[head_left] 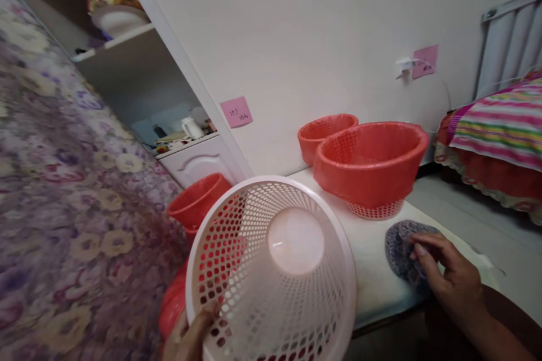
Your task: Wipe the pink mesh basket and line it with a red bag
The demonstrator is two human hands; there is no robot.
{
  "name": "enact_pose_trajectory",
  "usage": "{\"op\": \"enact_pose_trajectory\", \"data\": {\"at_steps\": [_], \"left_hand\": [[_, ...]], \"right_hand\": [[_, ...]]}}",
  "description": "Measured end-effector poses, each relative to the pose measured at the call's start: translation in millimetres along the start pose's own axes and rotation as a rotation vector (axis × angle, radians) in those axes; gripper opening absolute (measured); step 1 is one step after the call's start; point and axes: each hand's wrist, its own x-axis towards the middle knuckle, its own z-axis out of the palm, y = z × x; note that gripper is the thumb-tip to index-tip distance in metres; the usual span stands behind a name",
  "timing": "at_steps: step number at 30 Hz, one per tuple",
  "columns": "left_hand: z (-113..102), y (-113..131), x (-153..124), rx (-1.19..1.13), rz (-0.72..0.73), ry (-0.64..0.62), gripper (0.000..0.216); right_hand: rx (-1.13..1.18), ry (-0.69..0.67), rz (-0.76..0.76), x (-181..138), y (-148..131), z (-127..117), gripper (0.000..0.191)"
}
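Note:
My left hand (190,335) grips the rim of a pale pink perforated plastic basket (275,271), tilted so its open mouth faces me at the bottom centre. My right hand (449,276) rests with its fingers on a grey-purple speckled roll (402,248) lying on the white table (372,276). Behind the roll stands a basket (372,163) lined with a red plastic bag, and another red-lined basket (324,132) sits behind that, by the wall.
More red-lined baskets (199,197) stand low at the left, behind the pink one. A floral fabric (63,192) fills the left side. Shelves with clutter (169,130) are at the back left. A striped blanket (503,124) lies at the right.

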Motion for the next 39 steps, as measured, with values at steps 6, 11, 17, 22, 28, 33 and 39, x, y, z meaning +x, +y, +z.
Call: {"op": "enact_pose_trajectory", "data": {"at_steps": [6, 11, 17, 22, 28, 33, 39], "left_hand": [[1.8, 24.9, 26.2, -0.100, -0.155, -0.138, 0.045], [6.7, 30.1, 69.8, 0.007, -0.039, -0.360, 0.040], [18.4, 34.3, 106.6, 0.044, -0.036, -0.446, 0.030], [27.0, 25.7, 122.8, 0.043, -0.039, -0.453, 0.036], [46.5, 21.0, 118.6, 0.005, -0.016, -0.441, 0.051], [49.3, 15.6, 112.9, -0.046, 0.061, -0.428, 0.064], [-2.8, -54.6, 72.1, 0.195, 0.204, -0.407, 0.031]], "right_hand": [[-0.030, -0.058, -0.068, -9.1, 2.0, 0.3, 0.018], [-0.062, -0.160, -0.144, -16.9, 3.9, 6.2, 0.019], [-0.100, -0.199, -0.159, -16.9, 4.9, 6.6, 0.018], [-0.151, -0.250, -0.220, -15.2, 10.2, 4.0, 0.020], [-0.222, -0.296, -0.301, -14.4, 8.3, 6.1, 0.023], [-0.193, -0.310, -0.269, -15.2, 4.0, 5.6, 0.022], [-0.210, -0.273, -0.243, -15.2, -2.5, 2.6, 0.021]]}}
